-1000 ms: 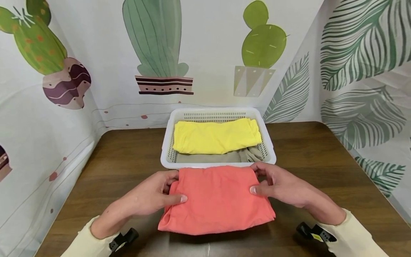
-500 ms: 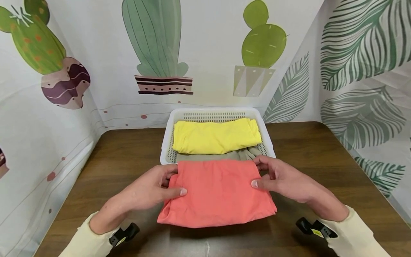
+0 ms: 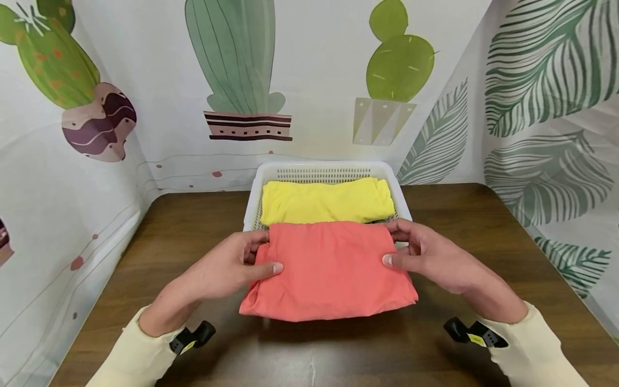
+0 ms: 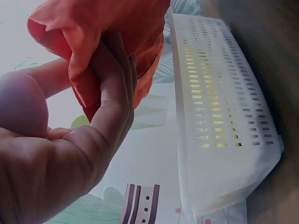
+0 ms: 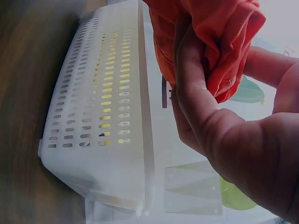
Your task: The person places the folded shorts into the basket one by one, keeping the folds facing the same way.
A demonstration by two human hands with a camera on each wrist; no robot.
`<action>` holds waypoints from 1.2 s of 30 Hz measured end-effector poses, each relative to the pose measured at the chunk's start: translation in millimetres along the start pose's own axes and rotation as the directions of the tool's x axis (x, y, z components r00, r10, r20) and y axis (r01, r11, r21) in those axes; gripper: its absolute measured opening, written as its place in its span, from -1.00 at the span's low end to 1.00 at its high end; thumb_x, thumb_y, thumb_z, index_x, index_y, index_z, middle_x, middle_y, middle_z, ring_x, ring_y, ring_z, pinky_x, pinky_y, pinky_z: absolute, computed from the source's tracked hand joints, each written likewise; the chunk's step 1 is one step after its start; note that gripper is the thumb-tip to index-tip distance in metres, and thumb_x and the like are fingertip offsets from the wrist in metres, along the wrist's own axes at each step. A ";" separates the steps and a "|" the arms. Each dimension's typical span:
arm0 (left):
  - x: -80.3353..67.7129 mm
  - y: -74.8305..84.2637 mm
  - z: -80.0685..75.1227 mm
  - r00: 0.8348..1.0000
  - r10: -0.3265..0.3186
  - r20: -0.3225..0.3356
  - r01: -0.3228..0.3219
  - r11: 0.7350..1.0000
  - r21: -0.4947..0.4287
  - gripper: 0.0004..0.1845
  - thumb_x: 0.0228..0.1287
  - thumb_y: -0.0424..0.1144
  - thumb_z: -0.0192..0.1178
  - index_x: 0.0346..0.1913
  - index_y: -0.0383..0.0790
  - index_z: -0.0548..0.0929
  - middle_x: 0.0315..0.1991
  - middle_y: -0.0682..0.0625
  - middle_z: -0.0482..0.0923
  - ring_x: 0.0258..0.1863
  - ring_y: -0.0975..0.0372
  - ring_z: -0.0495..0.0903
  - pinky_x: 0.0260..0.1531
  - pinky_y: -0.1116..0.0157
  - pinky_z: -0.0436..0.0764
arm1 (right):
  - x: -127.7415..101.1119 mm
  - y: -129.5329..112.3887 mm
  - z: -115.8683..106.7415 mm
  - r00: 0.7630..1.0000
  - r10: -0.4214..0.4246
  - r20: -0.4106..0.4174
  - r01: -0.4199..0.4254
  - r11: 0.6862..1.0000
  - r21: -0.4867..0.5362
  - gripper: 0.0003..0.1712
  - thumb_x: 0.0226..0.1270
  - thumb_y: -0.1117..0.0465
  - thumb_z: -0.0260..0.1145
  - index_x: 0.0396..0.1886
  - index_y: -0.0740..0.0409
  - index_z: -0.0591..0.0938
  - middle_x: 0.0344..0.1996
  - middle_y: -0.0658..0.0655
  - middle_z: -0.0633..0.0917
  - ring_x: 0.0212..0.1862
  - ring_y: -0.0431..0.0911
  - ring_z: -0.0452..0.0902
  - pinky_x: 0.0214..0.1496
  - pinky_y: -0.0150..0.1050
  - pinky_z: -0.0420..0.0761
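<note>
A coral-red folded garment (image 3: pixel 329 271) hangs in the air between both hands, overlapping the front of the basket in the head view. The left hand (image 3: pixel 237 266) grips its left side, thumb on top and fingers tucked under. On the opposite side the right hand (image 3: pixel 430 255) pinches it the same way. Both wrist views show fingers bent beneath the cloth (image 4: pixel 84 42), its folds drooping between thumb and fingers. Behind it stands a white slotted plastic basket (image 5: pixel 93 154) with a yellow folded garment (image 3: pixel 329 201) inside. The basket's front rim is hidden by the red cloth.
The basket rests on a dark brown wooden table (image 3: pixel 193 215), close to its back edge. A white curtain (image 3: pixel 319 64) printed with cacti and leaves hangs behind and at the sides. Black straps (image 3: pixel 476 336) with small devices sit on both wrists.
Both hands have lifted the red garment and moved it forward, toward and over the basket's front. The grey cloth seen earlier at the basket's front is now covered. The basket has not moved.
</note>
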State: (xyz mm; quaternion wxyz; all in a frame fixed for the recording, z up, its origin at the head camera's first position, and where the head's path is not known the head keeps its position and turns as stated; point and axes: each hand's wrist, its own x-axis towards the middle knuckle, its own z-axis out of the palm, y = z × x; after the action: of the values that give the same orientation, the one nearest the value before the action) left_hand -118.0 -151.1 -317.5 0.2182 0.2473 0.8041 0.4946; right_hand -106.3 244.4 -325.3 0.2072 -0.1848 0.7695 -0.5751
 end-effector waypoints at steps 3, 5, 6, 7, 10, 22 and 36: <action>3.7 1.0 -2.5 1.000 -0.004 -0.013 0.004 1.000 -0.017 -0.57 0.46 -0.21 0.40 0.25 -0.29 0.57 -0.08 -0.07 0.77 -0.13 0.08 0.78 -0.14 0.23 0.77 | 2.5 -0.3 -2.0 1.000 -0.002 -0.008 0.002 1.000 0.017 -0.41 0.50 0.32 0.39 0.38 0.37 0.36 0.15 0.41 0.56 -0.10 0.17 0.79 -0.03 -0.08 0.79; 5.8 1.8 -4.1 1.000 -0.009 -0.017 0.008 1.000 -0.029 -0.58 0.46 -0.22 0.40 0.25 -0.30 0.56 -0.07 -0.08 0.77 -0.13 0.08 0.78 -0.13 0.21 0.77 | 3.3 -1.4 -3.0 1.000 0.002 -0.015 -0.001 1.000 0.022 -0.39 0.49 0.33 0.39 0.39 0.38 0.35 0.16 0.42 0.55 -0.10 0.18 0.79 -0.02 -0.08 0.79; 6.5 2.4 -4.8 1.000 -0.014 -0.019 0.013 0.999 -0.034 -0.57 0.46 -0.22 0.40 0.25 -0.30 0.56 -0.07 -0.09 0.77 -0.13 0.07 0.78 -0.14 0.20 0.78 | 3.4 -2.2 -3.4 1.000 0.003 -0.019 -0.003 1.000 0.026 -0.38 0.49 0.33 0.39 0.40 0.38 0.34 0.16 0.42 0.55 -0.10 0.18 0.79 -0.02 -0.08 0.79; 7.2 2.9 -5.5 1.000 -0.020 -0.020 0.019 0.999 -0.041 -0.56 0.46 -0.22 0.40 0.26 -0.31 0.55 -0.07 -0.10 0.77 -0.13 0.07 0.79 -0.14 0.19 0.78 | 3.6 -2.9 -3.9 1.000 0.005 -0.025 -0.005 1.000 0.026 -0.36 0.48 0.34 0.39 0.41 0.38 0.33 0.17 0.42 0.55 -0.10 0.17 0.78 -0.02 -0.09 0.79; 8.6 4.8 -7.1 0.999 -0.035 -0.025 0.033 0.998 -0.057 -0.55 0.46 -0.21 0.39 0.27 -0.31 0.55 -0.08 -0.12 0.77 -0.14 0.05 0.80 -0.15 0.17 0.79 | 4.3 -5.3 -5.0 0.999 0.008 -0.043 -0.007 1.000 0.019 -0.34 0.47 0.34 0.39 0.43 0.39 0.32 0.18 0.42 0.54 -0.09 0.16 0.78 0.00 -0.11 0.79; 16.8 7.2 -10.6 0.996 -0.064 -0.066 0.052 0.984 -0.168 -0.48 0.43 -0.22 0.42 0.34 -0.32 0.53 -0.01 -0.18 0.77 -0.10 0.00 0.82 -0.12 0.12 0.80 | 15.0 -9.3 -11.1 0.997 0.010 -0.082 -0.008 1.000 0.023 -0.35 0.48 0.35 0.36 0.45 0.39 0.31 0.20 0.42 0.52 -0.13 0.13 0.79 -0.04 -0.08 0.80; 27.4 11.0 -14.6 0.994 -0.078 -0.077 0.059 0.972 -0.228 -0.45 0.36 -0.25 0.47 0.34 -0.25 0.54 0.00 -0.22 0.75 -0.11 -0.01 0.80 -0.16 0.08 0.81 | 24.2 -12.8 -15.5 0.994 -0.022 -0.104 0.029 0.997 0.068 -0.39 0.52 0.39 0.30 0.44 0.40 0.30 0.15 0.39 0.55 -0.19 0.06 0.80 -0.17 -0.06 0.82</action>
State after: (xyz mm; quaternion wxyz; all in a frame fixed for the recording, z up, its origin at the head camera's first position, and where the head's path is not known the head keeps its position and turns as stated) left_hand -146.2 -140.0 -304.4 0.2271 0.1715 0.7596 0.5848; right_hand -134.5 240.8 -311.7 0.1661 -0.1576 0.7563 -0.6128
